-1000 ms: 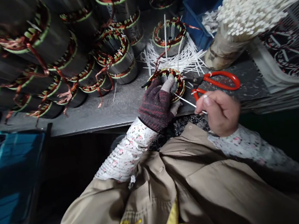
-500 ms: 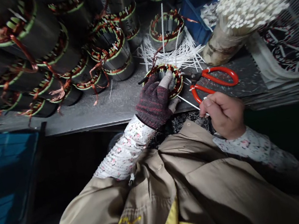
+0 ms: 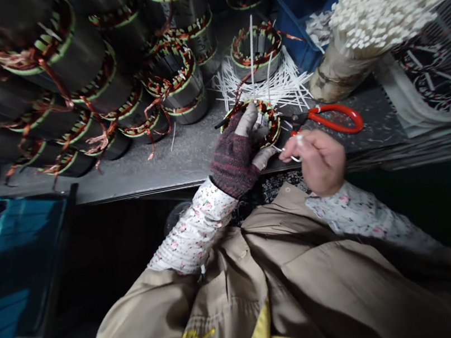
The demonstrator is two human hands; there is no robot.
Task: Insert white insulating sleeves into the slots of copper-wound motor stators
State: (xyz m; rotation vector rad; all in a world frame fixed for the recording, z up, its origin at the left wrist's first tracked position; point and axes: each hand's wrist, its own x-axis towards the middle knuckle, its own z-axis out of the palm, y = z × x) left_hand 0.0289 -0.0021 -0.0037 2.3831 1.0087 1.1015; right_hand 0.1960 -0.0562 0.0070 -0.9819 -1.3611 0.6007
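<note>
A small stator (image 3: 269,118) with copper windings and green slot paper lies at the front edge of the grey bench (image 3: 189,154). My left hand (image 3: 237,153), in a dark knitted glove with pale fingertips, grips this stator across its top. My bare right hand (image 3: 316,160) is closed in a pinch on a thin white sleeve (image 3: 290,156), right beside the stator's near rim. Red-handled scissors (image 3: 334,120) lie on the bench just behind my right hand.
Several wound stators (image 3: 172,81) are stacked along the left and back. Another stator (image 3: 256,50) stands behind, with loose white sleeves (image 3: 280,84) scattered around it. A large bundle of white sleeves (image 3: 378,2) stands at the right beside a blue bin (image 3: 298,19). Blue crates (image 3: 13,251) sit lower left.
My right hand has moved left and up, closer to the stator, carrying the white sleeve in. My left hand's fingers have shifted slightly on the stator's top.
</note>
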